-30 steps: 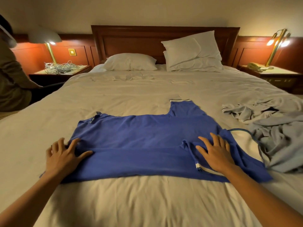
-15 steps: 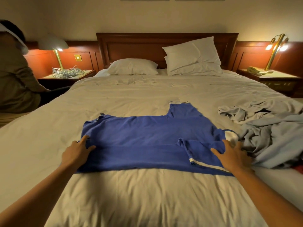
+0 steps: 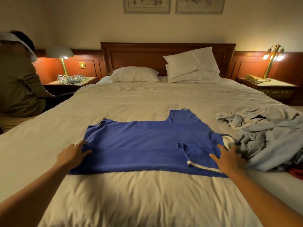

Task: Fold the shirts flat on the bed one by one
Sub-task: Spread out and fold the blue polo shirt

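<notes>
The left hand (image 3: 73, 155) pinches the rumpled blue knit shirt (image 3: 147, 145); right hand (image 3: 229, 158) blurred, hold unclear.

Colour reference: bed area.
The shirt (image 3: 147, 145) is solid blue with white-banded cuffs. The bed cover (image 3: 131, 202) is plain off-white and the pillows (image 3: 134, 74) white. The garment heap (image 3: 270, 145) at right is pale grey-blue, beside a red item (image 3: 296, 173) at the near right edge. The headboard (image 3: 164, 53) is reddish-brown wood. The right lamp (image 3: 271, 61) is brass.
</notes>
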The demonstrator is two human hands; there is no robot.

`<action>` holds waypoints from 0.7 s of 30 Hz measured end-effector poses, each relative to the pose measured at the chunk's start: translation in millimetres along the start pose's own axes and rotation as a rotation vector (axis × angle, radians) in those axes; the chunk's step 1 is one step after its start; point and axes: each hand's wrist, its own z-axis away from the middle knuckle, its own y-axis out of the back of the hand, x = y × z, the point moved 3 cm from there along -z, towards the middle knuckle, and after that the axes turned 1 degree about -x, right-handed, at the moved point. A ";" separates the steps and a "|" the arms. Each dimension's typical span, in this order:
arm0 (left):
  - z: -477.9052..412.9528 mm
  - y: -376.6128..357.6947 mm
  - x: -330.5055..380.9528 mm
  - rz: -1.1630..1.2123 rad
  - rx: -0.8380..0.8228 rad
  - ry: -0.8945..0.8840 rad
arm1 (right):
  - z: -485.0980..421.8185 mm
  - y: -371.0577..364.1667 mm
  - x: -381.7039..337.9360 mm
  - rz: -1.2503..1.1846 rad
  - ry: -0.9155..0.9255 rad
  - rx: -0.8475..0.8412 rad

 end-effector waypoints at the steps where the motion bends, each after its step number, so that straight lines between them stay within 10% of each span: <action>1: 1.2 -1.6 0.1 0.022 0.002 0.005 | 1.7 0.8 -2.8 0.012 0.010 0.022; 21: -14.8 0.5 -9.0 0.035 0.027 -0.078 | -17.1 7.8 -1.9 0.093 0.249 0.144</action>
